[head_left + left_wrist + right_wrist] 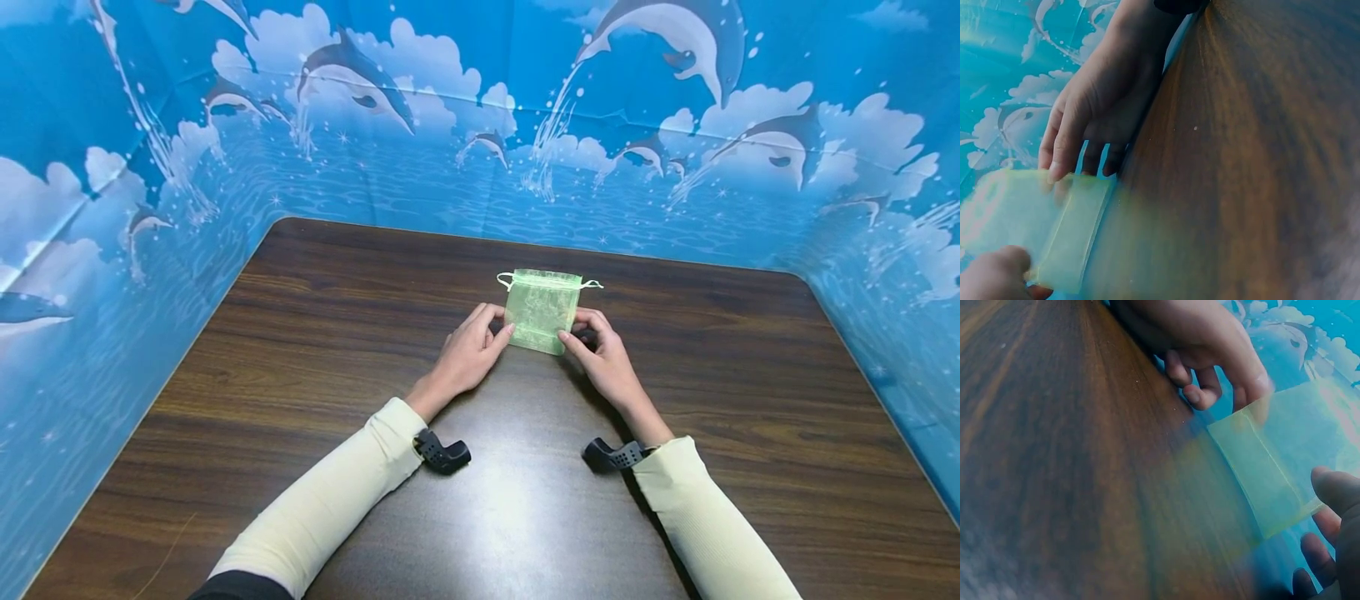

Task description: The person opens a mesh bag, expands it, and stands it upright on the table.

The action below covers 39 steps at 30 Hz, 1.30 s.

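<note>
A small sheer green drawstring pouch (542, 308) is held up just above the far half of the table, its top edge pointing away from me. Pale cord loops stick out from both sides near that edge. My left hand (468, 354) pinches the pouch's lower left side, thumb in front and fingers behind. On the opposite lower side, my right hand (606, 358) pinches it the same way. In the left wrist view the sheer fabric (1016, 206) looks flat, and fingertips show faintly through it. The right wrist view shows a seam band along the pouch's bottom (1260, 475).
A dark wood-grain table (300, 333) with rounded far corners lies under both arms. Blue curtains (420, 183) printed with dolphins and clouds stand around its back and sides. Black wrist cameras sit on the left wrist (442, 452) and right wrist (613, 455).
</note>
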{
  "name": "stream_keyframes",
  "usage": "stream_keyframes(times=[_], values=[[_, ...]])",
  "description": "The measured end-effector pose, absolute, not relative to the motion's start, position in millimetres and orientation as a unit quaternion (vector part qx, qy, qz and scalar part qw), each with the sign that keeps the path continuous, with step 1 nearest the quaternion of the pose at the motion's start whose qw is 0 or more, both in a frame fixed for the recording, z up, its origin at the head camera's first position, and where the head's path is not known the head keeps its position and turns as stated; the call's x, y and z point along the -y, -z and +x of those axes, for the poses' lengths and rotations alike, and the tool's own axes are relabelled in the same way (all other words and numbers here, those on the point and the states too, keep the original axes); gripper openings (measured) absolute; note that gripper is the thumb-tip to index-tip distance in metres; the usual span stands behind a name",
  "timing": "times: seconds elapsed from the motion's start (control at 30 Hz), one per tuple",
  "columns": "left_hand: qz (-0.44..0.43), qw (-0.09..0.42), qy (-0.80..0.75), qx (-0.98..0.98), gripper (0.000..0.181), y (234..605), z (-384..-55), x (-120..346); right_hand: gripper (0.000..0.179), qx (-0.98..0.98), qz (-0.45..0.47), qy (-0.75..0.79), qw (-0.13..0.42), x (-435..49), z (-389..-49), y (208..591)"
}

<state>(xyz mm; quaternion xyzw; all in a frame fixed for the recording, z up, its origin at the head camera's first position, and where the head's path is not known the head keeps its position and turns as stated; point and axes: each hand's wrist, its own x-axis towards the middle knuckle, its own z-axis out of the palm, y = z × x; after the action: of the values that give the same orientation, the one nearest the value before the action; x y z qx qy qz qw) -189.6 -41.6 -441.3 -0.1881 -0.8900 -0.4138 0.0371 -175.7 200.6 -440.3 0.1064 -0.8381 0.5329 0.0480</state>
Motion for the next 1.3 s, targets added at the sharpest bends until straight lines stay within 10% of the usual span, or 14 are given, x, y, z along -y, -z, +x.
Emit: stream_keyframes(times=[0.77, 1.3], values=[[-0.244, 0.087, 0.429, 0.865, 0.070, 442, -184, 36, 0.024, 0.751, 0.047, -0.656, 0.056, -199, -175, 440], [-0.189, 0.143, 0.539, 0.808, 0.046, 441, -180, 28, 0.037, 0.824, 0.112, -0.556, -0.020, -194, -169, 441]])
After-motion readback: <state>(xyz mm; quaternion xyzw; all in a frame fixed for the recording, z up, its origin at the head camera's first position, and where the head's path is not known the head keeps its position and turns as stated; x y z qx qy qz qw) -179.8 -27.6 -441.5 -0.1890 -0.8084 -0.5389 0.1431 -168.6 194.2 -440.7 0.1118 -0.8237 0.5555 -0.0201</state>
